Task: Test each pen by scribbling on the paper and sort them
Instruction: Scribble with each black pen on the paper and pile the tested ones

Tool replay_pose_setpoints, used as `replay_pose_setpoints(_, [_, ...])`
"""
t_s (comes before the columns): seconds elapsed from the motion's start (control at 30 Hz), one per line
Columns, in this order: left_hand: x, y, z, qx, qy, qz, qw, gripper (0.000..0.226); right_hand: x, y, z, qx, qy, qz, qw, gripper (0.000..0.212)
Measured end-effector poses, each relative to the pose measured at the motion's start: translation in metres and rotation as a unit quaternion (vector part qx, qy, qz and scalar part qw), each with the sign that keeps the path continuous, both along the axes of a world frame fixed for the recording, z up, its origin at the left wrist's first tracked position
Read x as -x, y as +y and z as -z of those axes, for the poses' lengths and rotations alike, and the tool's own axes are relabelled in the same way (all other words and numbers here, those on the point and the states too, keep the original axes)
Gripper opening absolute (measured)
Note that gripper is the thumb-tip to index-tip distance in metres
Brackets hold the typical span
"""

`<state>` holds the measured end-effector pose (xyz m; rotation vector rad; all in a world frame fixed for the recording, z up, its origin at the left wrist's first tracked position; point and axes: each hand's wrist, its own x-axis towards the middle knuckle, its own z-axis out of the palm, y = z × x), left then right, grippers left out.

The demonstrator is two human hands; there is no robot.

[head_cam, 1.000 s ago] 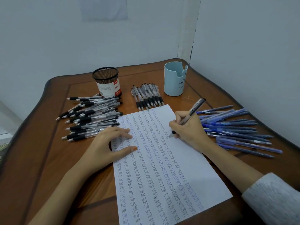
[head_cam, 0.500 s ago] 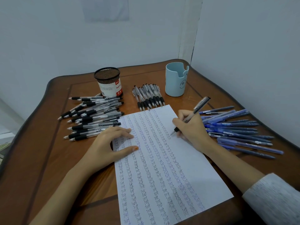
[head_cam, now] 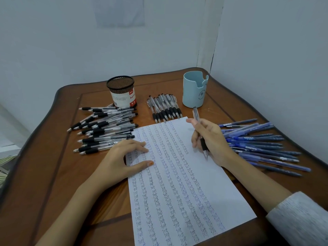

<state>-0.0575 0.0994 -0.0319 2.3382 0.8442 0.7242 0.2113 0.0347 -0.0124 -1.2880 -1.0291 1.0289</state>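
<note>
Over paper [head_cam: 177,183], pen [head_cam: 196,115] (right hand [head_cam: 213,141]).

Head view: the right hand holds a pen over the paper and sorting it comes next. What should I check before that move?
1. Right grip holds the pen: ok, fingers curled round the barrel.
2. Pen tip lifted off the paper: cannot tell, it points down close to the sheet.
3. This pen's own test mark: cannot tell which one it is.
4. Left grip steadies the paper: ok, it rests flat on the left edge.
5. Destination: cannot tell, the pen looks like both the row of pens beyond the paper and the left pile.
6. Blue pens clear of the forearm: ok, they lie beside it.
</note>
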Motion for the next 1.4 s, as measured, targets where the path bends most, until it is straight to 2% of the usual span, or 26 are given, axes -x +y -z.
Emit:
replay_pose_setpoints(0.13, [0.000, 0.001, 0.001, 0.001, -0.003, 0.000, 1.000, 0.043, 0.002, 0.000, -0.001, 0.013, -0.031, 0.011, 0.999, 0.031])
replay_pose_setpoints(0.23, [0.000, 0.001, 0.001, 0.001, -0.003, 0.001, 1.000, 0.043, 0.003, 0.000, 0.000, 0.012, -0.032, 0.004, 0.999, 0.041])
replay_pose_setpoints(0.47, [0.001, 0.001, 0.001, 0.003, 0.001, 0.002, 1.000, 0.043, -0.001, -0.002, 0.002, 0.025, -0.007, -0.011, 1.000, 0.027])
replay_pose_setpoints(0.77, [0.000, 0.000, 0.000, 0.002, 0.004, -0.001, 1.000, 0.044, -0.003, -0.001, -0.002, 0.011, -0.005, -0.008, 1.000, 0.020])
replay_pose_setpoints(0.93, [0.001, 0.000, 0.001, 0.004, -0.004, 0.001, 1.000, 0.044, 0.001, -0.001, -0.003, 0.020, -0.018, 0.000, 1.000, 0.037])
replay_pose_setpoints(1.0, [0.001, 0.000, 0.001, 0.003, -0.005, 0.000, 1.000, 0.044, 0.000, 0.001, -0.004, 0.034, 0.000, 0.002, 0.999, 0.038])
replay_pose_setpoints(1.07, [0.001, 0.001, 0.001, 0.003, -0.003, -0.002, 1.000, 0.044, -0.002, 0.006, -0.008, 0.045, 0.052, -0.003, 0.998, 0.025])
replay_pose_setpoints(1.13, [0.001, 0.001, 0.001, 0.001, 0.002, -0.003, 1.000, 0.045, -0.003, 0.013, -0.017, 0.045, 0.068, -0.002, 0.997, 0.024])
replay_pose_setpoints(1.17, [0.001, 0.001, 0.001, 0.000, 0.004, -0.003, 1.000, 0.046, -0.003, 0.017, -0.022, 0.041, 0.041, -0.001, 0.998, 0.024])
replay_pose_setpoints(1.3, [0.001, 0.002, 0.002, -0.007, 0.009, -0.004, 1.000, 0.045, 0.001, 0.049, -0.042, 0.017, -0.159, 0.028, 0.987, 0.018])
replay_pose_setpoints(1.4, [0.001, 0.002, 0.003, -0.008, 0.011, -0.006, 1.000, 0.045, 0.005, 0.081, -0.048, 0.026, -0.217, 0.039, 0.975, 0.010])
